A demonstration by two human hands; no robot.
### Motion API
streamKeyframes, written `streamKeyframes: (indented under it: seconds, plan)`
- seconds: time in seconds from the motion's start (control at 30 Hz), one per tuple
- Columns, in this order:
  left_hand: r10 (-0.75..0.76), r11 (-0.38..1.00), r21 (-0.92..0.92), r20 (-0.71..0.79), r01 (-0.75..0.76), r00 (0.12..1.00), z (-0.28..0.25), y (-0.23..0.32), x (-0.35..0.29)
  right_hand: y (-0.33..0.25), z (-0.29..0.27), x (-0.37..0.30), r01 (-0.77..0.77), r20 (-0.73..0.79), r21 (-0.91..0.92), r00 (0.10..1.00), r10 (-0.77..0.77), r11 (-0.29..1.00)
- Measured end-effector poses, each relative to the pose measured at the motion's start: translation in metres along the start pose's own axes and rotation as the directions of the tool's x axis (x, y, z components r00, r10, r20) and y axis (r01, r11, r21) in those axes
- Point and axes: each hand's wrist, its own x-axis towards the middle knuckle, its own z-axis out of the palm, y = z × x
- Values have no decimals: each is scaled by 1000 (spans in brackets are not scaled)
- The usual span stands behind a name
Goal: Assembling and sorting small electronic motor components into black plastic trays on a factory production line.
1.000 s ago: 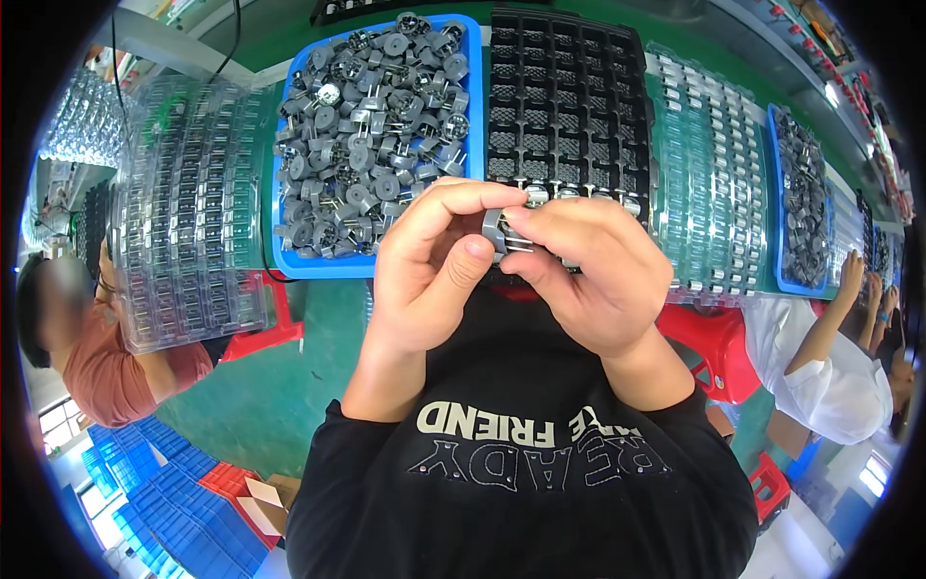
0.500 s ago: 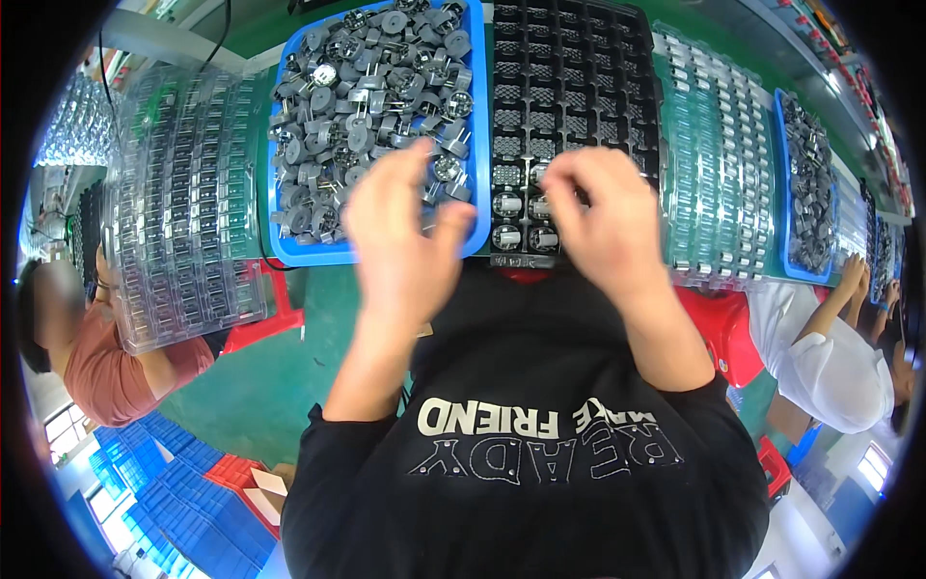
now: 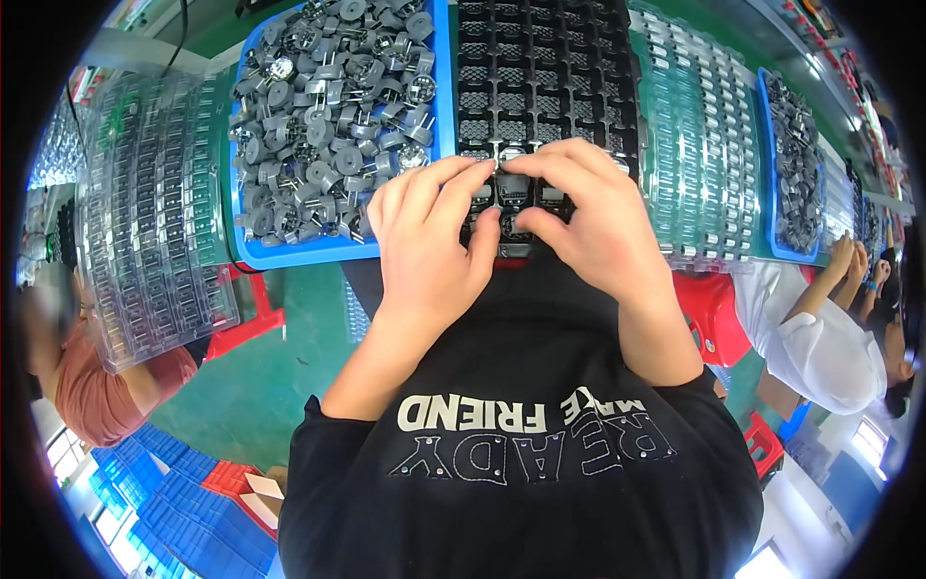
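Note:
My left hand [image 3: 429,227] and my right hand [image 3: 598,217] meet over the near end of a black tray [image 3: 549,92] with rows of small pockets. Both have fingertips on or just above the tray, index fingers almost touching, each thumb apart from its fingers. Grey and metal parts [image 3: 514,190] sit in the near pockets between the hands, partly covered by fingers. I make out nothing gripped in either hand. Left of the tray, a blue bin [image 3: 444,87] holds a heap of grey round plug parts [image 3: 323,125] with metal pins.
Clear plastic trays [image 3: 154,193] stand at the left, and another clear tray with metal pieces [image 3: 690,145] at the right. Beyond it is a second blue bin [image 3: 769,174] of grey parts. Co-workers sit on both sides, near red stools [image 3: 709,314].
My left hand has moved right from above the blue bin to the black tray, beside my right hand. My right hand's fingers have spread. The whole view has shifted slightly.

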Motion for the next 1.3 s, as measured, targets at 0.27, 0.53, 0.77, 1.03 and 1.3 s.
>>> streamKeyframes:
  seconds: [0.27,0.53,0.77,1.03,1.3]
  plan:
    - [-11,1000,-16,30,12,999,-1,2,6,7,8,7,12,-59,30,998,-11,999]
    - [-263,763,-580,125,285,957,-5,0,11,-5,8,10,-262,121,798,952,282,542]
    - [-302,782,-595,-96,189,949,2,0,3,-28,19,7,-81,-108,506,982,156,859]
    - [-348,861,-411,-47,299,936,-22,-10,-1,-28,24,25,95,-132,106,988,-80,990]
    - [-230,891,345,-219,295,948,-54,-68,40,-3,35,41,204,81,-427,979,-188,881]
